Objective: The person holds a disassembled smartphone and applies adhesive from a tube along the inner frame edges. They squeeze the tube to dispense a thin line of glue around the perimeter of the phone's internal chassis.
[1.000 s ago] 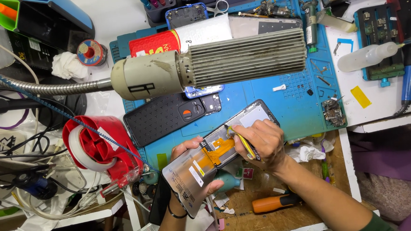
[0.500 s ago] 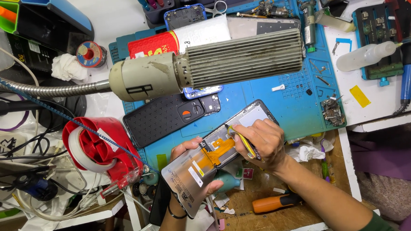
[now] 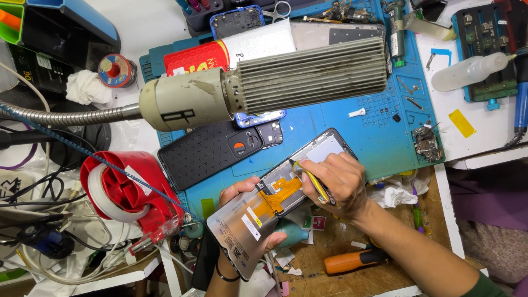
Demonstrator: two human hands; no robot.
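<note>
while the left hand (image 3: 243,217) cradles the phone display panel (image 3: 278,201) from beneath, the right hand (image 3: 337,184) pinches a yellow tool (image 3: 314,185) above it.

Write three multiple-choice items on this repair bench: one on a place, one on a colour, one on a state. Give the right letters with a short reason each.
1. Where does the red tape dispenser sit relative to the opened phone?
A. to its left
B. to its right
C. on top of it

2. What colour is the work mat?
A. green
B. blue
C. black

3. How is the phone held?
A. lying flat and untouched
B. in the left hand while the right hand works a yellow-handled tool on it
C. clamped in a vice

Answers: 1 A, the dispenser stands at the picture's left of the phone. 2 B, the mat under the bench lamp is blue. 3 B, the left grip cradles it and the right presses the tool on its inside.
</note>
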